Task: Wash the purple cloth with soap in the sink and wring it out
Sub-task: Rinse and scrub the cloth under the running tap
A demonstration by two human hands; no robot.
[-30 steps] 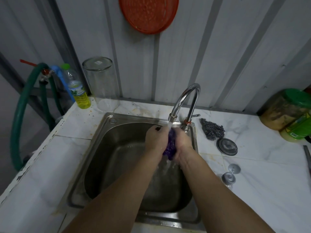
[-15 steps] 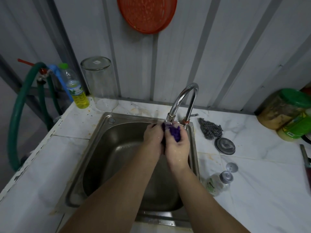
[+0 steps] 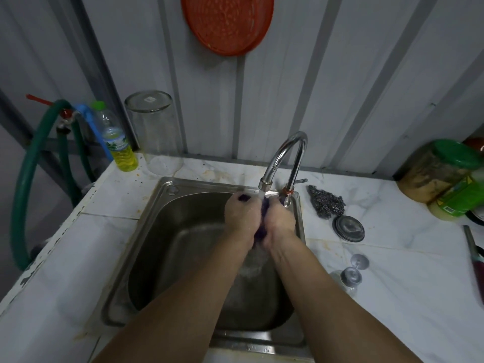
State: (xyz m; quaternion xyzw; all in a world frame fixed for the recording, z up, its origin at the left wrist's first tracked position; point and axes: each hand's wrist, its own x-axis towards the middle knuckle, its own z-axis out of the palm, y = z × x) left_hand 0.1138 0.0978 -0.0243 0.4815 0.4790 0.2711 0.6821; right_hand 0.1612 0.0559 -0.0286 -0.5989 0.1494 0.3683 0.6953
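The purple cloth (image 3: 262, 231) is bunched up between my two hands, so only thin strips of it show. My left hand (image 3: 242, 218) grips it from the left and my right hand (image 3: 280, 221) grips it from the right. Both hands are held over the steel sink (image 3: 157, 218), right under the spout of the curved tap (image 3: 285, 153). Water runs from the spout onto the cloth and drips into the basin below. A bottle of yellow liquid soap (image 3: 119, 142) stands at the back left corner of the counter.
A steel scourer (image 3: 327, 203), a round metal lid (image 3: 348, 227) and a lying clear bottle (image 3: 348, 276) are right of the sink. An upturned glass jar (image 3: 154, 132) stands behind it. Green-lidded jars (image 3: 442, 171) sit far right; a green hose (image 3: 26, 179) hangs left.
My hands have kept rubbing the cloth under the tap. The right hand, which had risen with the cloth on top half a second ago, is level with the left again.
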